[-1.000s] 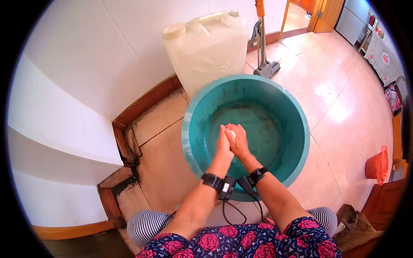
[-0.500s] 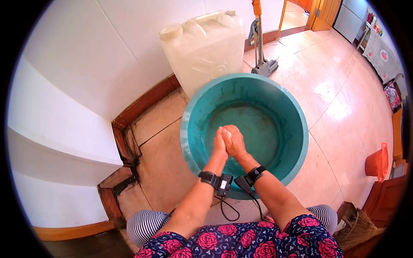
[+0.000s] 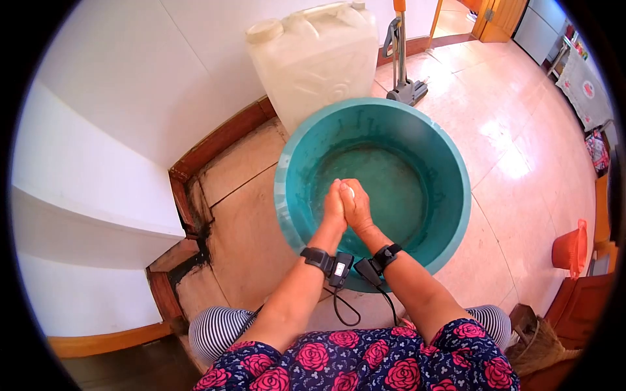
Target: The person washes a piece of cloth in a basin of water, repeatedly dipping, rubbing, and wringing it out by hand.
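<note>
Over the teal plastic basin, my left hand and my right hand are closed against each other, palm to palm. A small white piece peeks out between the fingers near the top of my right hand; it may be soap, but most of it is hidden. A shallow layer of water appears to cover the basin's bottom. Both wrists carry black straps with small boxes and cables, which hang just above the near rim.
Behind the basin stands a large white jerrycan against the wall. A mop with a grey head rests on the tiled floor beside it. To the right are a red bucket and a straw broom.
My hands have turned slightly against each other, and the white piece shows more clearly between the fingers. The whole view has shifted a little.
</note>
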Motion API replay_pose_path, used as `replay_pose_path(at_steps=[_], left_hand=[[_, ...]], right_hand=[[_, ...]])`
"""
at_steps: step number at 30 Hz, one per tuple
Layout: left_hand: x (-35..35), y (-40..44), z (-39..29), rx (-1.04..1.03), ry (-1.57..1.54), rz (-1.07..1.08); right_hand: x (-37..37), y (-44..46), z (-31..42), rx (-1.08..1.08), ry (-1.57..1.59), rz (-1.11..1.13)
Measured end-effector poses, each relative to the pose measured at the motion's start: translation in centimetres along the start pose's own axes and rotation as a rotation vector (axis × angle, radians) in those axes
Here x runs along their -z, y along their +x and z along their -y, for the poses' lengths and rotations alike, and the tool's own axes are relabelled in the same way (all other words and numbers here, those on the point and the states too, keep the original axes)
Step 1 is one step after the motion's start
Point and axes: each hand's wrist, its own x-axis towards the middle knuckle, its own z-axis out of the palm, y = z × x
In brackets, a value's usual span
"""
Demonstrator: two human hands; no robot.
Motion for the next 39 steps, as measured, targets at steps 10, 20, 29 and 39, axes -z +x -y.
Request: replay_pose_path(at_steps=[10, 20, 29, 39], left_hand=[[-2.4, -1.4, -1.4, -0.162, 0.445, -0.022], [-1.2, -0.9, -1.6, -0.195, 0.409, -0.001], [-1.7, -2.0, -2.6, -0.171, 0.448, -0.078], [-1.7, -1.9, -2.4, -0.234, 0.437, 0.003]], right_hand=[[0.3, 1.0, 0.1, -0.268, 0.147, -0.055], [-0.1, 0.5, 0.8, -0.238, 0.131, -0.027], [-0.3, 0.8, 1.0, -0.268, 0.099, 0.018], [-1.0, 1.4, -2.7, -0.182, 0.222, 0.082]])
